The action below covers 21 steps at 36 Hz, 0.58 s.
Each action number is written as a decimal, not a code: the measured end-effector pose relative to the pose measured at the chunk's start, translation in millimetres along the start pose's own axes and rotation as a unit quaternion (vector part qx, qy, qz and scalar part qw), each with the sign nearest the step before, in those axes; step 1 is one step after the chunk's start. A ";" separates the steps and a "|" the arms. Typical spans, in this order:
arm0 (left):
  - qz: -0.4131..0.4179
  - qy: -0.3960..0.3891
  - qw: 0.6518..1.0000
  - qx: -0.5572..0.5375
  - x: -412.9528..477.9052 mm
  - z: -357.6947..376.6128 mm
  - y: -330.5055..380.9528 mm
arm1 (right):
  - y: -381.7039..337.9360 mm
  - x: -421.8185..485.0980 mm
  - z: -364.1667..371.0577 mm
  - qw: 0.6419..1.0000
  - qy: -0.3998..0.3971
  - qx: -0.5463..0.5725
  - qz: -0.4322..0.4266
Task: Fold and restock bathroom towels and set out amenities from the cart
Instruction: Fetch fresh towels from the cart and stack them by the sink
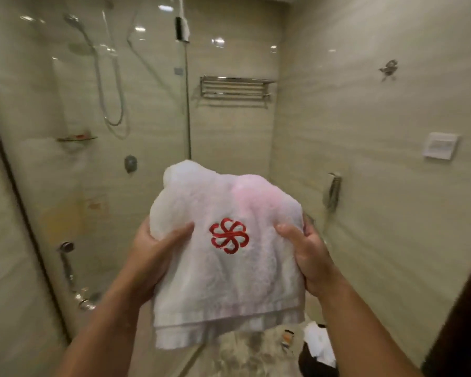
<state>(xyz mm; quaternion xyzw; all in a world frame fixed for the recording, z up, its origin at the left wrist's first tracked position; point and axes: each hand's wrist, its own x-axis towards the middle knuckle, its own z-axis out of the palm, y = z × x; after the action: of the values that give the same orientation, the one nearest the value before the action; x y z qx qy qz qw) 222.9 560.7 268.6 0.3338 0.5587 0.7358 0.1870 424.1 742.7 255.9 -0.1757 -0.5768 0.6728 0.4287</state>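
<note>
You stand in a beige-tiled bathroom. A folded white towel (229,278) with a red flower emblem (229,235) is held up in mid-air before you. Your left hand (152,257) and right hand (307,254) each grip a side edge, thumbs on top. Behind it stand the glass shower screen (93,131) and, higher on the wall, a chrome towel rack (235,88).

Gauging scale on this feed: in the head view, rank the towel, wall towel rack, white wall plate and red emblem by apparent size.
1. white towel, though being nearest the camera inflates it.
2. chrome towel rack.
3. red emblem and white wall plate look alike, so they are not ranked.
</note>
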 end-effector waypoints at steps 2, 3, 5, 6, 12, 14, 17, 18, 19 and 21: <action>0.000 -0.034 0.999 -0.005 15.5 48.9 -14.2 | -11.2 0.5 -45.9 0.999 0.045 -0.010 -0.019; 0.002 -0.053 0.999 -0.007 22.8 73.9 -21.0 | -16.2 0.6 -67.6 0.997 0.073 -0.019 -0.029; 0.009 -0.091 0.996 -0.006 34.7 123.6 -32.2 | -26.3 -0.2 -107.1 0.991 0.126 -0.030 -0.043; 0.012 -0.110 0.994 -0.007 40.2 147.2 -37.9 | -31.8 -1.5 -125.1 0.987 0.151 -0.034 -0.048; 0.024 -0.226 0.974 -0.016 69.9 280.6 -75.2 | -52.0 -8.1 -230.6 0.952 0.290 -0.051 -0.081; 0.031 -0.263 0.964 -0.029 75.8 325.2 -87.9 | -60.1 -10.0 -261.8 0.937 0.329 -0.060 -0.101; 0.029 -0.313 0.947 -0.067 79.7 394.7 -105.5 | -73.7 -16.6 -307.2 0.911 0.388 -0.071 -0.118; 0.017 -0.333 0.939 -0.082 79.9 418.1 -109.7 | -78.7 -20.9 -320.9 0.902 0.407 -0.079 -0.120; 0.007 -0.354 0.930 -0.093 79.1 441.5 -112.8 | -85.0 -25.9 -334.0 0.892 0.426 -0.088 -0.123; -0.001 -0.397 0.912 -0.103 73.5 488.1 -117.9 | -99.9 -37.1 -358.5 0.869 0.464 -0.105 -0.140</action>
<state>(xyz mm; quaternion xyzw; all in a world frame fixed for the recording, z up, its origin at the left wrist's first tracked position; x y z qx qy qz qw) 501.3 984.7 252.4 0.5766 0.3602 0.5960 0.4273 744.7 934.8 241.0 -0.4288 -0.3976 0.3822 0.7155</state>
